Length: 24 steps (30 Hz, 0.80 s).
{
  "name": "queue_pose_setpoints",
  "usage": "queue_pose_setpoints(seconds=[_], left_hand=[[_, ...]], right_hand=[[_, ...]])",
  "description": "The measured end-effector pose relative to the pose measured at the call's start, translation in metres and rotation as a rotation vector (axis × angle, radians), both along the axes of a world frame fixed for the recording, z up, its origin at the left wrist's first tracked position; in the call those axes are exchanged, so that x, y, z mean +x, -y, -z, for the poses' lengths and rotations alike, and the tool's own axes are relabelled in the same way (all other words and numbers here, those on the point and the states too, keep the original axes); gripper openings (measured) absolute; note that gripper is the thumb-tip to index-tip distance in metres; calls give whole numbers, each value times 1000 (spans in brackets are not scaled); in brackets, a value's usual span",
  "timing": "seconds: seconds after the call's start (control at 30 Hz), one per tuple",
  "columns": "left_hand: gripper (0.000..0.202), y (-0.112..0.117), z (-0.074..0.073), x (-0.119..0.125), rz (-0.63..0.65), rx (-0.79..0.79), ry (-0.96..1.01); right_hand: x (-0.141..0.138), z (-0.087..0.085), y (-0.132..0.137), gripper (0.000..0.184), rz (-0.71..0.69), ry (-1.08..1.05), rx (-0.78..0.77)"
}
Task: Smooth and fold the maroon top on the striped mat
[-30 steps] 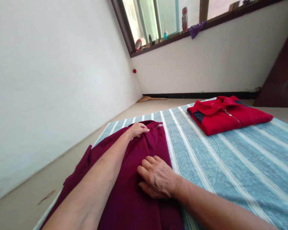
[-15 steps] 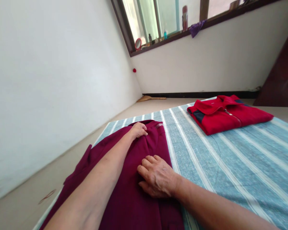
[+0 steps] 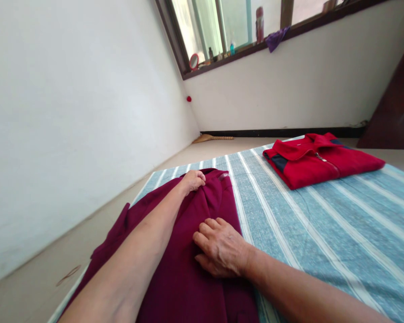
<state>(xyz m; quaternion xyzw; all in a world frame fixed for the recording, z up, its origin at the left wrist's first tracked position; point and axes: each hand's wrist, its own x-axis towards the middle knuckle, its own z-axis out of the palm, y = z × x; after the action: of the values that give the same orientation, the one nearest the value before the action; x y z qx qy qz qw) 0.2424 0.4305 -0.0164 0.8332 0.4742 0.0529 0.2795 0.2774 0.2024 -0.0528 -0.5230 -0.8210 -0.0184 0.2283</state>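
A maroon garment point(image 3: 175, 273), perhaps a jacket, lies along the left side of a blue striped bed cover point(image 3: 272, 215), and its far end shows a shiny strip at the right corner. Near that far end, my left hand point(image 3: 192, 181) is closed on the cloth, pulling small creases into it. My right hand point(image 3: 220, 246) lies closer to me on the garment's right part, fingers curled against the fabric in a loose grip. Its fingertips are partly hidden. My left forearm covers some of the garment.
A folded red jacket point(image 3: 336, 166) with navy patches rests at the far right of the bed cover. Beyond it are a white wall point(image 3: 306, 85) and a window sill point(image 3: 229, 60) bearing a flask point(image 3: 259, 27) and small bottles. A hand broom point(image 3: 212, 138) lies on the floor.
My left hand shifts very slightly and its fingers draw in a little on the cloth. The right hand and the folded red jacket stay as they were.
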Motion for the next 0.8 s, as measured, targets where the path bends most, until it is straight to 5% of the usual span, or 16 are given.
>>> queue_pose_setpoints(seconds=[0.27,0.8], left_hand=[[12,5,-20,-20,86,-157,8],[13,0,9,-8,150,224,-110]], right_hand=[[1,0,0,26,-3,1,2],[-1,3,0,27,10,13,28]])
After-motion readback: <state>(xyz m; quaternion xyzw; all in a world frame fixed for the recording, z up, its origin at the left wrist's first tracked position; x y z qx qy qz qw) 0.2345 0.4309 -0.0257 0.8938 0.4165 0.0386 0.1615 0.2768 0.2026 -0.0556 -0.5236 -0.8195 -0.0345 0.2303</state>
